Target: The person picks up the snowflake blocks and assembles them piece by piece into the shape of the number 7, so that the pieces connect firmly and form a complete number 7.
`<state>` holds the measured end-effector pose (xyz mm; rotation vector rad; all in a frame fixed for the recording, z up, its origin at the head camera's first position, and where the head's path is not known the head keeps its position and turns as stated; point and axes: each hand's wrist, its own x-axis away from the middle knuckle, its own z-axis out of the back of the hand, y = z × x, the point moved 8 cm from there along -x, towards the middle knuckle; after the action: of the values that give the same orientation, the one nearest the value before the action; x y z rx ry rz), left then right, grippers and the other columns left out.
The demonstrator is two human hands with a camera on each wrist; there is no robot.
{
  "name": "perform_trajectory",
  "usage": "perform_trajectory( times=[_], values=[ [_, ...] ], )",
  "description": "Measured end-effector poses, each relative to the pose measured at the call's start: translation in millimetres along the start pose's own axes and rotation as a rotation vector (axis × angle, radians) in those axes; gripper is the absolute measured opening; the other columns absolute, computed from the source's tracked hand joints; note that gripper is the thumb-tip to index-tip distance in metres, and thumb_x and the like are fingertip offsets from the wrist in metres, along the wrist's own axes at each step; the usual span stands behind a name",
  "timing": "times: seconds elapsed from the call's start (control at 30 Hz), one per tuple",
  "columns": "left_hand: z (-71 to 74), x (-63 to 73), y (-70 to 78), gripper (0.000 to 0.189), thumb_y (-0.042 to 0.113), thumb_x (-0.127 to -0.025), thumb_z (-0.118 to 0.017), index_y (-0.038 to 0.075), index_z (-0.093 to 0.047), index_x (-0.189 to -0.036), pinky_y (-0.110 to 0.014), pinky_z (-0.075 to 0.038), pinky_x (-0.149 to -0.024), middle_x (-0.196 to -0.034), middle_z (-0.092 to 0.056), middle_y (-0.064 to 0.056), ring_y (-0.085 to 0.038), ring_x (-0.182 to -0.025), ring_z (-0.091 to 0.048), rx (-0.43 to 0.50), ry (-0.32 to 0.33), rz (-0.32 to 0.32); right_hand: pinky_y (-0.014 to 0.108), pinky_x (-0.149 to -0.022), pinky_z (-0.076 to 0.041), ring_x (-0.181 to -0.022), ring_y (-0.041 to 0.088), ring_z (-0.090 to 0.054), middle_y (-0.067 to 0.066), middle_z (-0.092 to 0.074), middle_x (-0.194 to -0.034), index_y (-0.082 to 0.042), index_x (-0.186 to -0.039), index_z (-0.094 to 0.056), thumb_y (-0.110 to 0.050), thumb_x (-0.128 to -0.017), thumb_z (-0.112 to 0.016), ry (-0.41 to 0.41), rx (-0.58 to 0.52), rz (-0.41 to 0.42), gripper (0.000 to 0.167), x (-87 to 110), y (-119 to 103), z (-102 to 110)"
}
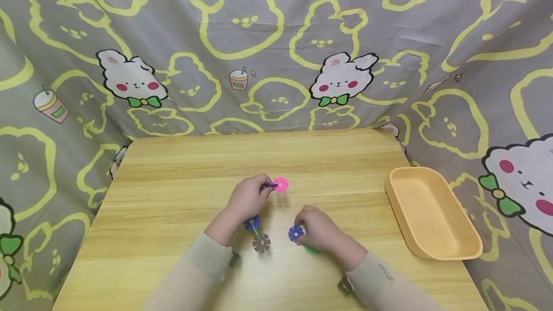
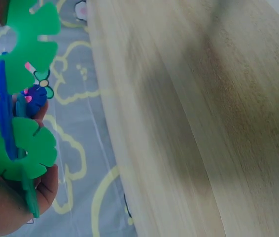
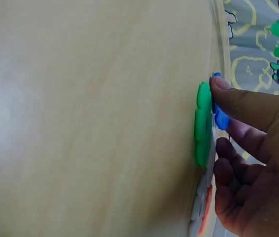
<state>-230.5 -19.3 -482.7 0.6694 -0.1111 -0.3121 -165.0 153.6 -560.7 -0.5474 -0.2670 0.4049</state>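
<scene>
In the head view my left hand grips a chain of interlocked snowflake discs above the table. A pink disc sticks out past its fingertips, and a brown disc hangs at the other end, near the wrist. From the left wrist, green discs show joined by an edge-on blue one; part of the chain hides behind the palm. My right hand pinches a loose blue disc between thumb and forefinger. Close beneath it are a green disc, a whitish one and an orange one.
A yellow-orange plastic bin stands at the right edge of the wooden table. Grey cartoon-print cloth hangs behind the table and along both sides.
</scene>
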Motion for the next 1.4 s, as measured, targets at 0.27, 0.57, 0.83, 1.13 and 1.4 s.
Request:
perform_trajectory(
  times=[0.27, 0.57, 0.83, 1.13, 1.4],
  values=[
    [-1.5, 2.3, 2.6, 0.004, 0.015, -0.104, -0.068, 0.014, -0.071, -0.105, -0.038, -0.053, -0.073, -0.093, -0.071, 0.002, -0.015, -0.076, -0.06, 0.003, -0.032, -0.021, 0.028, -0.056, -0.055, -0.065, 0.015, -0.061, -0.001, -0.067, -0.078, -0.009, -0.09, -0.072, -0.002, -0.089, -0.081, 0.125, -0.433, -0.162, 0.012, -7.2, 24, 22],
    [-5.3, 4.7, 5.3, 0.004, 0.017, -0.105, -0.067, 0.016, -0.071, -0.104, -0.034, -0.052, -0.071, -0.092, -0.07, 0.005, -0.013, -0.074, -0.058, 0.036, -0.069, -0.041, 0.033, -0.079, -0.064, -0.082, 0.019, -0.074, 0.02, -0.074, -0.094, 0.011, -0.102, -0.068, 0.013, -0.092, -0.072, 0.442, -0.89, -0.189, 0.011, -12.6, 33, 62],
    [-8.4, 6.5, 8.1, 0.004, 0.019, -0.105, -0.068, 0.018, -0.072, -0.105, -0.036, -0.054, -0.077, -0.097, -0.072, 0.004, -0.013, -0.078, -0.06, 0.044, -0.109, -0.069, 0.029, -0.078, -0.063, -0.081, 0.013, -0.074, 0.02, -0.074, -0.095, 0.013, -0.103, -0.068, 0.012, -0.093, -0.072, 0.448, -0.903, -0.137, 0.011, -13.8, 27, 67],
    [-7.9, 5.9, 11.1, 0.006, 0.026, -0.101, -0.074, 0.02, -0.073, -0.102, -0.039, -0.057, -0.083, -0.101, -0.074, 0.005, -0.012, -0.086, -0.065, 0.06, -0.115, -0.09, 0.03, -0.082, -0.063, -0.086, 0.017, -0.076, 0.023, -0.075, -0.099, 0.013, -0.102, -0.071, 0.012, -0.092, -0.073, 0.399, -0.865, -0.048, 0.01, -15.0, 16, 69],
    [-2.2, 5.2, 12.0, 0.008, 0.025, -0.1, -0.076, 0.023, -0.075, -0.092, -0.034, -0.054, -0.073, -0.09, -0.073, 0.01, -0.01, -0.075, -0.061, 0.101, -0.095, -0.057, 0.027, -0.081, -0.062, -0.087, 0.021, -0.075, 0.019, -0.076, -0.098, 0.006, -0.097, -0.077, 0.01, -0.092, -0.075, 0.403, -0.749, 0.041, 0.007, -13.5, 6, 75]
  ],
)
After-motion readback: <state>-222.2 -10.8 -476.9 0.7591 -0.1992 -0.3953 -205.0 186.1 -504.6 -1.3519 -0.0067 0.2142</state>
